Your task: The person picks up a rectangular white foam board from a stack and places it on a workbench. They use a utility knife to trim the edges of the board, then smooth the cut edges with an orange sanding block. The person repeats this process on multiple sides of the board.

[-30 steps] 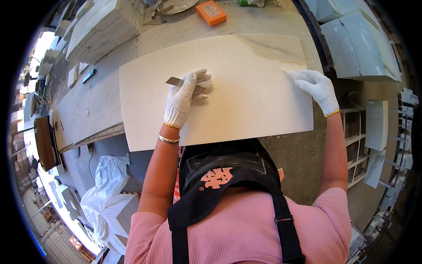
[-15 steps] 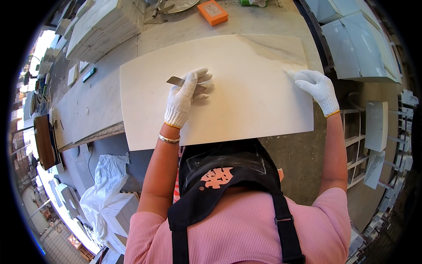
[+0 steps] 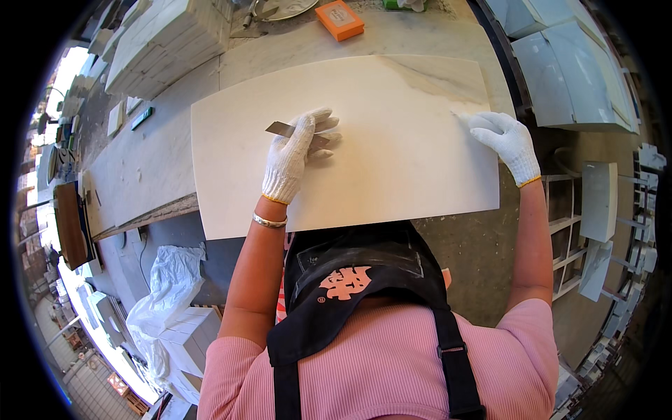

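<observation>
A large white stone slab (image 3: 392, 168) with a grey-brown vein at its far right lies flat in front of me. Over its left part is my left hand (image 3: 297, 150) in a white knit glove. That hand is closed around a flat metal scraper blade (image 3: 281, 129), whose ends stick out on both sides of the palm. My right hand (image 3: 505, 140), gloved the same way, is at the slab's right edge. Its fingers are drawn together, with the tips over the surface near the vein. Whatever they may hold is too small to make out.
Beyond the slab, an orange box (image 3: 339, 19) sits on the stone worktop (image 3: 150, 182) near a round metal dish (image 3: 283, 8). Stacked stone slabs (image 3: 168, 49) rise at the far left, and wrapped pale blocks (image 3: 574, 73) stand at the right. Plastic sheeting (image 3: 164, 287) hangs low on the left.
</observation>
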`<state>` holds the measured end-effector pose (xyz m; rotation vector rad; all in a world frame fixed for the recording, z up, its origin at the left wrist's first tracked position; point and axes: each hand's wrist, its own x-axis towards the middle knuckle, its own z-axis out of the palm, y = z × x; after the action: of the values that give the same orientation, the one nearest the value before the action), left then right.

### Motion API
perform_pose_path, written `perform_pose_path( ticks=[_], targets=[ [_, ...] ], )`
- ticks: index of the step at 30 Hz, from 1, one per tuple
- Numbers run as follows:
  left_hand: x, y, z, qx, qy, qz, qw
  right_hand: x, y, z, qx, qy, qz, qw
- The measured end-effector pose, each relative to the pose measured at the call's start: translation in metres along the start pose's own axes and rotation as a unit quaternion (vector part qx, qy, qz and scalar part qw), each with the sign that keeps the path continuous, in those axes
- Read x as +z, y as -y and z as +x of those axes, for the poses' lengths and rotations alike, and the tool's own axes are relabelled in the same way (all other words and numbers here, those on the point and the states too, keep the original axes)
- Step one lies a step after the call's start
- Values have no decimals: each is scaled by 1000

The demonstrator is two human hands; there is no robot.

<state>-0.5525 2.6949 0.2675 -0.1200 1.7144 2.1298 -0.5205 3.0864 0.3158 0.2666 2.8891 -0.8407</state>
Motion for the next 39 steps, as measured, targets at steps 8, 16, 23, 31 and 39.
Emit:
perform_pose_path(
  ticks=[8,16,23,31,39],
  targets=[
    [0,0,-1,1,5,19,1000,1,-2,0,-2,-4,-5,1000],
    [-1,0,0,3,6,17,1000,1,-3,1,0,2,7,1000],
    [-2,1,0,4,6,17,1000,2,0,1,10,3,13,1000],
    [0,1,0,1,8,18,1000,-1,-17,7,-5,-3,168,986],
    [-4,-1,-3,-20,14,3,1000,-6,22,66,-53,-39,295,953]
  ],
)
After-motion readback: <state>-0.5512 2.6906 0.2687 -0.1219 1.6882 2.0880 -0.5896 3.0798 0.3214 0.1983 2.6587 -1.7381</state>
